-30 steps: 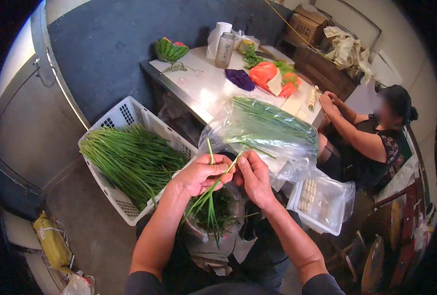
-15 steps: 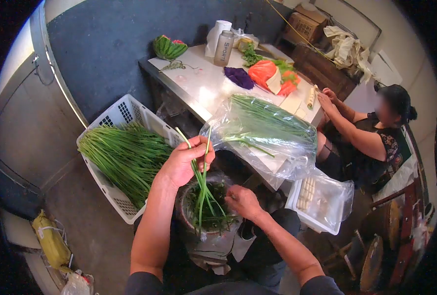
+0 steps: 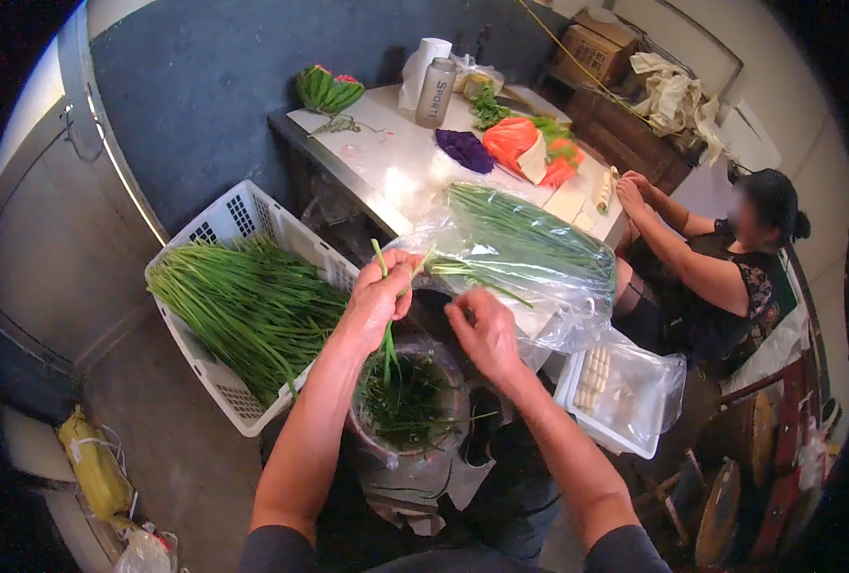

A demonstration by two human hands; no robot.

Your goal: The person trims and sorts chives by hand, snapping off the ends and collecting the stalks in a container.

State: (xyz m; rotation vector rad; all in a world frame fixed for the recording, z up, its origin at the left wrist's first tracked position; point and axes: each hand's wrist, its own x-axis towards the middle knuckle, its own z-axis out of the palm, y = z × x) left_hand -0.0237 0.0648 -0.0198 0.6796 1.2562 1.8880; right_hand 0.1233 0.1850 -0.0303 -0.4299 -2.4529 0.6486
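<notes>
- Dark blue-grey wall (image 3: 195, 105) at the back, grey door (image 3: 47, 220) on the left; long white-topped table (image 3: 377, 143) against the wall.
- On the table, as I see it: cut green-striped watermelon (image 3: 329, 93), grey bottle lettered "SPORT" (image 3: 435, 93), dark purple cloth (image 3: 463, 150), bright orange-red plastic bag (image 3: 510, 143).
- Near end of the table: large clear plastic bag (image 3: 566, 320), long green stalks (image 3: 529, 234) lying inside it.
- Left hand (image 3: 386, 284): raised beside that clear bag, fingers closed on a small bunch of thin green stalks (image 3: 387, 344). Pale ends stick up above the fingers, green lengths hang down to the bucket.
- Right hand (image 3: 486, 329): just right of the left one, apart from it, fingers curled. Can't tell if the tips pinch anything.
- Below both hands: round plastic-lined bucket (image 3: 372, 441) with dark green scraps (image 3: 400, 406) in it.
- Left of the bucket: white slatted plastic crate (image 3: 300, 246), heaped with long green leaves (image 3: 243, 306) — a few poke over its near rim.
- Right side: white plastic tub (image 3: 606, 436) with pale sticks in rows (image 3: 592, 377); beyond it, a seated co-worker in dark clothes (image 3: 720, 258), both hands at the table edge.
</notes>
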